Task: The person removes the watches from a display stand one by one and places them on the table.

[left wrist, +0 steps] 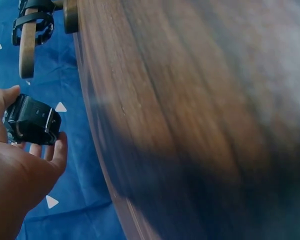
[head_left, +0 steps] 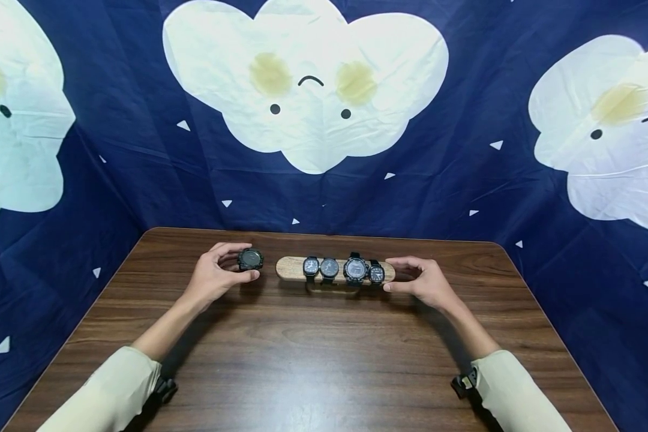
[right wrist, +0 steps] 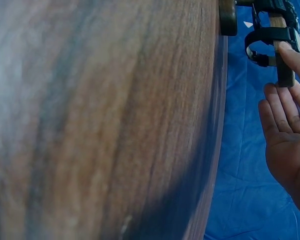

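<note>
The left hand [head_left: 212, 277] grips a chunky black wristwatch [head_left: 251, 258] between thumb and fingers, apart from and just left of a long, round-ended, light-brown wooden bar [head_left: 288, 269]. Its round, dark-grey face points upward inside a thick black bezel, and a pale, shiny strip crosses its dark underside. The right hand [head_left: 426, 283] pinches the bar's right end, next to 4 black strapped watches [head_left: 356, 270] in a row around the bar, the rightmost with a squarish face.
</note>
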A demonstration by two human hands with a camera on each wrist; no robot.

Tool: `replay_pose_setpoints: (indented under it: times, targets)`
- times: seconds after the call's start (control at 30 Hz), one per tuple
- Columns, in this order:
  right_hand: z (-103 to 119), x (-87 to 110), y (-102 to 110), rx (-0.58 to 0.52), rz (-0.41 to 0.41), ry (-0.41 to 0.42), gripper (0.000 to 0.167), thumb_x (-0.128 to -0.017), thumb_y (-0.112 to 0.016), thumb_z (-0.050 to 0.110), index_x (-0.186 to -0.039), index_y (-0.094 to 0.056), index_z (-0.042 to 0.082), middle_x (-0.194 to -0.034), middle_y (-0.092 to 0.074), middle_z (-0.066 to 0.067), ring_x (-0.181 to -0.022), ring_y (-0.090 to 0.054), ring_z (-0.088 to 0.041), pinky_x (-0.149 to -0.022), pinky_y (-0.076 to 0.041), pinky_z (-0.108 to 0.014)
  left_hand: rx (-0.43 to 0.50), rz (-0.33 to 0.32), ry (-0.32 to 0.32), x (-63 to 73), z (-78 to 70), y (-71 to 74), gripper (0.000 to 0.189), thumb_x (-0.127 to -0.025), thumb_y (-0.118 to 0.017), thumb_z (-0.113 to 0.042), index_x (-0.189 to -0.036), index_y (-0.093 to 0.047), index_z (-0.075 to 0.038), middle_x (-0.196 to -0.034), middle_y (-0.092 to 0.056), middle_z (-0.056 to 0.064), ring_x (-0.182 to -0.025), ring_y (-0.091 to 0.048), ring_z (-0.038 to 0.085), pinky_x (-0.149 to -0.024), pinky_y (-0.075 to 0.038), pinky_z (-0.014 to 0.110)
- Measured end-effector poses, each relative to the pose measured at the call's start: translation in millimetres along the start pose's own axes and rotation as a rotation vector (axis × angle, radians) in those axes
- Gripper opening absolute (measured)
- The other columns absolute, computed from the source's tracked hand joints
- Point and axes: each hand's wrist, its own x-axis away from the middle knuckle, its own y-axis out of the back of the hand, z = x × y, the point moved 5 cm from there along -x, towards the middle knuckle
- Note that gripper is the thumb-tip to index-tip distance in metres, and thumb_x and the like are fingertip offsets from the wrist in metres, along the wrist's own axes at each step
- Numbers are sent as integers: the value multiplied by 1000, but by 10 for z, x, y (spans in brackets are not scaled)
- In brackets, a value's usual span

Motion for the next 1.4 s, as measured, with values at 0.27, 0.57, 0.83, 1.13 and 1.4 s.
replay_pose_setpoints:
  times: [0.27,0.57,0.83,1.13,1.4]
  targets:
    - [-8,-5,1,-5,4,7,56,-80,-99,2,-132,-78,-1,-126,-80,-18,-117,-77,-19,-105,-60,-50,-79,18,50,27,52,77,70,-82,-100,-14,-145,-71,-5,-139,-67,18,-115,-72,26,-90,-57,15]
    - [10,-8,1,-1,2,14,56,-80,-99,2,-132,-79,0,-126,-80,-18,-117,-77,-19,-104,-61,-47,-120,43,62,52,125,129,71,-82,-100,-15,-146,-70,-3,-140,-67,18,-115,-72,31,-86,-58,17]
    - [12,-10,4,9,3,12,55,-80,-100,3,-131,-79,0,-126,-80,-18,-117,-77,-18,-105,-60,-46,-183,48,63,51,168,167,72,-77,-103,-16,-142,-73,-6,-136,-67,16,-112,-70,32,-83,-55,21]
    - [8,-17,9,35,3,11,55,-80,-100,6,-131,-80,2,-126,-80,-15,-121,-76,-25,-107,-59,-52,-204,114,113,53,217,198,77,-75,-103,-13,-144,-71,-4,-145,-62,22,-122,-65,36,-100,-50,33]
    - [-1,-23,17,72,-3,14,55,-81,-101,10,-132,-81,6,-127,-81,-12,-124,-75,-30,-108,-58,-54,-204,170,121,56,268,193,79,-70,-105,-9,-142,-73,-3,-146,-63,22,-125,-62,37,-109,-45,48]
